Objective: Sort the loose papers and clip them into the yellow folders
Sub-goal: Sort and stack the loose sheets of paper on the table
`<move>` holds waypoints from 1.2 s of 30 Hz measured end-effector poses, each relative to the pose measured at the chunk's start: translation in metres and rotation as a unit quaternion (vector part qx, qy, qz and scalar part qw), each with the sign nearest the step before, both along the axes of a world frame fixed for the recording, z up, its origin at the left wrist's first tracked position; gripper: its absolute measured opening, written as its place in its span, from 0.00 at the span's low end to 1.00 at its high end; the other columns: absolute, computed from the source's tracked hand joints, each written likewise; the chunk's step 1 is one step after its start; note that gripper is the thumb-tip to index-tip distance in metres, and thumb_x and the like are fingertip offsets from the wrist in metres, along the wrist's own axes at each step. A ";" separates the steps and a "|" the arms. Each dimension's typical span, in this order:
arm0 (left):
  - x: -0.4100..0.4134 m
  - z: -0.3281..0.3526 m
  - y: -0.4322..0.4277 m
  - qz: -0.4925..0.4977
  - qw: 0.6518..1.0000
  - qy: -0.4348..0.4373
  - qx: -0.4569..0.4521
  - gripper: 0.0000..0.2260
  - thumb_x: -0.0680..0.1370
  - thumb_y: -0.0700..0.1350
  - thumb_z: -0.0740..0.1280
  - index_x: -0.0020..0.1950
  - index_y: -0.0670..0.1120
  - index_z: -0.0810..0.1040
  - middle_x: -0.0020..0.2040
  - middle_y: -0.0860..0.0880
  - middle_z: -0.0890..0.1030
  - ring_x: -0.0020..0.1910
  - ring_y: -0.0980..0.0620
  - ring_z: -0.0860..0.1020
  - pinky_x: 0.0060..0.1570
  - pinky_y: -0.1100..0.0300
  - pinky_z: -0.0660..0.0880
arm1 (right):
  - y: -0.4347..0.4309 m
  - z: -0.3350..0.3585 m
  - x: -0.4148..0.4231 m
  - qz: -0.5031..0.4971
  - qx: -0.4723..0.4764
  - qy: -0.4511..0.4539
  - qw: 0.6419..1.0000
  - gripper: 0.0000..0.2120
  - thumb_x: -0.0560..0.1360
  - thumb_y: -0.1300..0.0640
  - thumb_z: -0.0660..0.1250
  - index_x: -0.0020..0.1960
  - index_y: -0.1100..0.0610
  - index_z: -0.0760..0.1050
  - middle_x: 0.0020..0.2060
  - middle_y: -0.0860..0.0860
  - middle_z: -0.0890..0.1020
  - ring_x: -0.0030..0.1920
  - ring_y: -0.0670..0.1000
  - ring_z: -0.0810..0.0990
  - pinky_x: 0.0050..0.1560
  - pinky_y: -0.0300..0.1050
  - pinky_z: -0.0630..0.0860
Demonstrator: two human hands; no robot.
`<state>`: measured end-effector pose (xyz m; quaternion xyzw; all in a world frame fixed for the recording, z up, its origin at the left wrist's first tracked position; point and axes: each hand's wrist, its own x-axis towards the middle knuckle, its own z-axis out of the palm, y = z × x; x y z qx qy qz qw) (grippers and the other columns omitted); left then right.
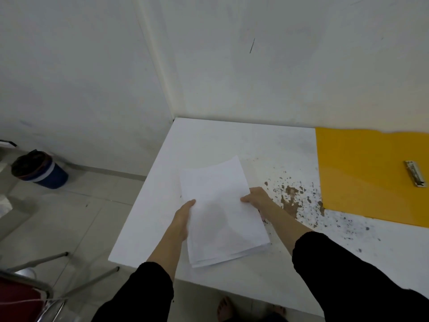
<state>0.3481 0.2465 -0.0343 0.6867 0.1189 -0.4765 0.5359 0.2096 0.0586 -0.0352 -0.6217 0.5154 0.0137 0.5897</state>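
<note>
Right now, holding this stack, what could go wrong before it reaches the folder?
The paper stack is fanned at its near edge and gripped only at its sides by the left hand and right hand, so sheets could slip. A chipped, stained patch lies between it and the yellow folder; dragging across might smudge paper.

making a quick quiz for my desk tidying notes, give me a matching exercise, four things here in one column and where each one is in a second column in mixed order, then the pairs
Things
1. paper stack
2. yellow folder
3. metal clip
4. blue bin

Places
A. on the floor, left of the table
B. lying flat on the table, far right
C. gripped by the left hand and the right hand
D. on the folder's surface

Pairs: 1-C, 2-B, 3-D, 4-A
</note>
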 end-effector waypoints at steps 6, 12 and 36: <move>0.002 -0.007 -0.001 -0.030 0.999 -0.026 0.025 0.17 0.74 0.36 0.71 0.62 0.37 0.76 0.56 0.36 0.81 0.51 0.38 0.80 0.55 0.44 0.77 | 0.018 -0.002 0.015 0.147 -0.112 0.078 0.980 0.28 0.74 0.63 0.65 0.72 0.64 0.62 0.63 0.59 0.73 0.62 0.58 0.74 0.54 0.44 0.71; 0.011 -0.005 -0.004 -0.041 0.998 -0.040 0.011 0.17 0.73 0.31 0.69 0.61 0.39 0.76 0.55 0.37 0.81 0.49 0.39 0.79 0.52 0.45 0.77 | 0.020 -0.006 0.014 0.086 -0.197 0.130 0.968 0.22 0.71 0.62 0.65 0.63 0.61 0.63 0.55 0.57 0.71 0.55 0.58 0.73 0.45 0.47 0.71; -0.008 0.090 -0.127 -0.103 0.944 -0.227 -0.214 0.19 0.58 0.37 0.75 0.48 0.46 0.81 0.47 0.47 0.84 0.46 0.46 0.82 0.47 0.52 0.80 | -0.097 0.097 -0.044 -0.160 -0.017 -0.325 0.932 0.15 0.63 0.69 0.68 0.45 0.55 0.81 0.44 0.52 0.85 0.43 0.55 0.83 0.35 0.46 0.81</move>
